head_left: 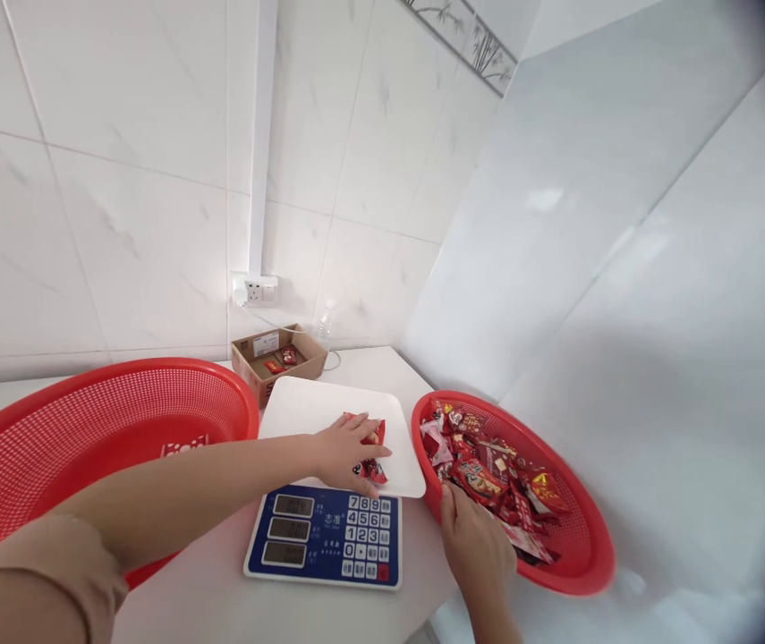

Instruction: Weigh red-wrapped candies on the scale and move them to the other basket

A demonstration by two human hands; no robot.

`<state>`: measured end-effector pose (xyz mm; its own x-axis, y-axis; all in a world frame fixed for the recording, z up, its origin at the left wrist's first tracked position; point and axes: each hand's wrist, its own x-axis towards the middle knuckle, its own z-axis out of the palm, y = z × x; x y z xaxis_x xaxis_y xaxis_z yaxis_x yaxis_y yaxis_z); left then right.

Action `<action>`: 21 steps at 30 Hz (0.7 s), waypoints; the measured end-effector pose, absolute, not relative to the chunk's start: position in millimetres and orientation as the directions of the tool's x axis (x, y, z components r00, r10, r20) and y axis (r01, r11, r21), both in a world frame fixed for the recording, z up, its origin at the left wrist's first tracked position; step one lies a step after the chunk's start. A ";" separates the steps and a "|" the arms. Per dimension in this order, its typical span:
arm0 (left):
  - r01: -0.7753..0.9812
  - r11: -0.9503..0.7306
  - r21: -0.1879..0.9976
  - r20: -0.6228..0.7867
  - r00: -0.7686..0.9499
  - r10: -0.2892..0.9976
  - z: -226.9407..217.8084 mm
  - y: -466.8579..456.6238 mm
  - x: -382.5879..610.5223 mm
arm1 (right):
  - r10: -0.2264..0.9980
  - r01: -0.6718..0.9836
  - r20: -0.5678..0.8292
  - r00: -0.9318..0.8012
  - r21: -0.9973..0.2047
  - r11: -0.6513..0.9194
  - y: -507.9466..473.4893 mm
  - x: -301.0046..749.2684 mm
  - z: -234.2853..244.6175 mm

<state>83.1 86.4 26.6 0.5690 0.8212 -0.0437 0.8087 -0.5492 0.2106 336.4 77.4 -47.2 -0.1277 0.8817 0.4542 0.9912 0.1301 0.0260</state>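
Observation:
My left hand (345,452) rests on the white pan (308,407) of a blue electronic scale (325,541), fingers curled over a few red snack packets (374,447) lying on the pan. My right hand (476,546) reaches into the red mesh basket (583,555) on the right, fingers down among several red and yellow snack packets (489,470); its fingertips are hidden in the pile.
A large red mesh basket (87,438) sits at the left with nothing seen in it. A small cardboard box (278,358) with packets and a clear bottle (325,326) stand by the tiled wall, below a wall socket (258,289). A white wall closes in on the right.

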 end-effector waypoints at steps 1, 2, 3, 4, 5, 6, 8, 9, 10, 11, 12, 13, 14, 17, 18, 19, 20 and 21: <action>0.804 -0.562 0.193 -0.037 0.578 0.815 23.7 89.7 86.3 | 0.879 0.990 0.456 -0.139 0.036 0.138 77.6 336.9 -47.6; 0.802 -0.572 0.172 -0.025 0.583 0.812 21.0 92.1 88.2 | 0.876 0.989 0.458 -0.148 0.045 0.144 77.7 337.3 -47.9; 0.803 -0.578 0.147 -0.006 0.585 0.811 18.5 93.7 89.0 | 0.874 0.987 0.459 -0.159 0.051 0.152 77.9 337.6 -48.0; 0.805 -0.581 0.120 0.016 0.583 0.812 16.4 94.8 88.9 | 0.872 0.986 0.461 -0.165 0.055 0.158 77.9 337.8 -48.1; 0.809 -0.580 0.093 0.037 0.580 0.814 14.5 95.6 88.1 | 0.871 0.986 0.463 -0.166 0.055 0.159 78.0 337.7 -48.2; 0.814 -0.577 0.065 0.055 0.575 0.816 13.1 96.2 86.8 | 0.870 0.986 0.465 -0.162 0.050 0.157 78.1 337.6 -48.3; 0.821 -0.571 0.019 0.078 0.568 0.819 12.3 97.6 82.6 | 0.870 0.988 0.472 -0.145 0.031 0.148 78.0 337.1 -48.4; 0.825 -0.566 0.000 0.084 0.564 0.822 13.4 98.3 79.6 | 0.869 0.989 0.475 -0.138 0.022 0.145 77.9 336.8 -48.4; 0.831 -0.556 -0.016 0.091 0.555 0.827 15.7 98.6 76.0 | 0.869 0.990 0.477 -0.133 0.015 0.143 77.8 336.7 -48.3; 0.839 -0.543 -0.031 0.100 0.543 0.834 19.2 98.3 71.6 | 0.868 0.989 0.478 -0.133 0.011 0.145 77.5 336.6 -48.1; 0.850 -0.525 -0.044 0.112 0.526 0.843 23.9 97.2 66.4 | 0.868 0.989 0.478 -0.136 0.012 0.148 77.2 336.7 -47.7; 0.862 -0.503 -0.054 0.127 0.506 0.853 29.5 94.8 60.2 | 0.868 0.989 0.477 -0.138 0.014 0.150 76.9 336.8 -47.3; 0.877 -0.477 -0.062 0.144 0.481 0.865 35.8 91.1 53.1 | 0.868 0.988 0.476 -0.142 0.017 0.152 76.6 336.9 -46.7; 0.924 -0.375 -0.071 0.200 0.382 0.902 54.0 71.7 25.9 | 0.870 0.989 0.473 -0.138 0.015 0.148 76.3 337.3 -45.7; 0.939 -0.337 -0.069 0.215 0.344 0.914 58.6 63.2 15.1 | 0.871 0.989 0.472 -0.137 0.013 0.148 76.5 337.5 -45.9; 0.952 -0.298 -0.065 0.223 0.305 0.926 62.1 54.1 3.6 | 0.871 0.989 0.473 -0.134 0.010 0.147 76.8 337.8 -46.4; 0.963 -0.261 -0.059 0.224 0.268 0.937 64.4 44.8 -8.2 | 0.870 0.989 0.475 -0.133 0.007 0.148 77.3 338.2 -47.2; 0.973 -0.224 -0.053 0.222 0.231 0.947 65.6 35.5 -20.3 | 0.868 0.989 0.479 -0.132 0.005 0.148 77.8 338.7 -48.2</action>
